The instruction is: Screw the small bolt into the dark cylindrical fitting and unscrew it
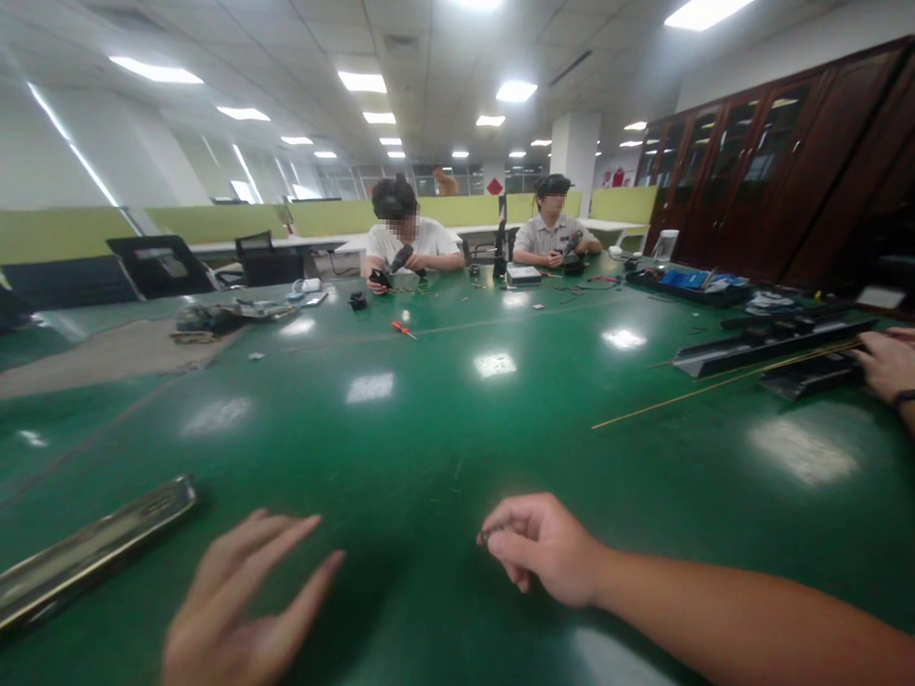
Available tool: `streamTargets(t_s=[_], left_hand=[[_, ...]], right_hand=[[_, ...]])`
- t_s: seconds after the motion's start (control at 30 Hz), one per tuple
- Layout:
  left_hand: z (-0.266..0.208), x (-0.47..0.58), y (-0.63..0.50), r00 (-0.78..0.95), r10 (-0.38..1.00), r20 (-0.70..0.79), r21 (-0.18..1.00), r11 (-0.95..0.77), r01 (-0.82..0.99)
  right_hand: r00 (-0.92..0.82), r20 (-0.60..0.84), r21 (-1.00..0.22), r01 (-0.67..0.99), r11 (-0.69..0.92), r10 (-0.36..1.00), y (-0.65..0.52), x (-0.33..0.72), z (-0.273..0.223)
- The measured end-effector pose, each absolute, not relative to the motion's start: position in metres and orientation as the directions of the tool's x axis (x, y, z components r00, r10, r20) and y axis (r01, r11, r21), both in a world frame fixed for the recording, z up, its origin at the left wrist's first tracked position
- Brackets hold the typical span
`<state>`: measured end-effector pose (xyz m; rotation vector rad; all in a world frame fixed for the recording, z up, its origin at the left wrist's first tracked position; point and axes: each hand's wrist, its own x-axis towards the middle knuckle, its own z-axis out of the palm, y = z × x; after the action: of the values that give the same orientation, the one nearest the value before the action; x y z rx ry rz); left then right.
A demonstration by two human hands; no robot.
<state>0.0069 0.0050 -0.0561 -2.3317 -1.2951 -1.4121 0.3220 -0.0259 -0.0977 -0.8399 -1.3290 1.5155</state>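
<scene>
My left hand (245, 606) is over the near part of the green table (416, 452), thumb and fingers apart, with nothing between them. To its left lies a long metal channel piece (82, 550) with a shiny rim, apart from the hand. My right hand (544, 548) is closed in a pinch, thumb against the fingers. A small dark thing (484, 536) shows at its fingertips, too small to name.
At the right edge another person's hands (896, 358) hold a thin yellow rod (696, 393) beside dark metal channels (773, 344). A red screwdriver (403, 329) lies farther back. Two people (423, 237) sit across the table, with a black tray (689, 284) of parts at far right.
</scene>
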Motion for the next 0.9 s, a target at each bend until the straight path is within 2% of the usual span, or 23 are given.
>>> streamTargets(t_s=[0.07,0.1,0.2,0.33,0.47,0.53,0.7,0.9], left_hand=[[-0.062,0.037,0.003,0.435,0.568,0.699,0.245,-0.761,0.601],[-0.064,0.053,0.001,0.512,0.545,0.664,0.257,-0.81,0.527],[-0.066,0.086,-0.003,0.581,0.507,0.636,0.372,-0.862,0.344],[-0.065,0.091,-0.004,0.507,0.598,0.621,0.544,-0.795,0.27],[-0.073,0.078,-0.003,0.364,0.791,0.492,0.735,-0.601,0.312],[-0.079,0.074,-0.003,0.265,0.856,0.444,0.788,-0.514,0.339],[-0.084,0.075,0.005,0.16,0.9,0.405,0.857,-0.435,0.276],[-0.078,0.078,0.017,0.075,0.845,0.53,0.776,-0.518,0.36]], right_hand=[[-0.362,0.046,-0.977,-0.211,-0.034,0.931,-0.023,0.311,-0.097],[-0.39,0.032,-0.978,-0.202,-0.052,0.92,-0.023,0.305,-0.096],[-0.43,0.025,-0.978,-0.198,-0.067,0.903,-0.022,0.29,-0.093],[-0.436,0.044,-0.97,-0.233,-0.065,0.899,-0.016,0.273,-0.092],[-0.394,0.06,-0.962,-0.269,-0.052,0.917,-0.009,0.258,-0.092],[-0.395,0.089,-0.969,-0.248,-0.013,0.914,-0.006,0.252,-0.091],[-0.352,0.162,-0.986,-0.1,0.135,0.922,-0.007,0.247,-0.09],[-0.291,0.155,-0.988,-0.046,0.148,0.944,0.001,0.261,-0.094]])
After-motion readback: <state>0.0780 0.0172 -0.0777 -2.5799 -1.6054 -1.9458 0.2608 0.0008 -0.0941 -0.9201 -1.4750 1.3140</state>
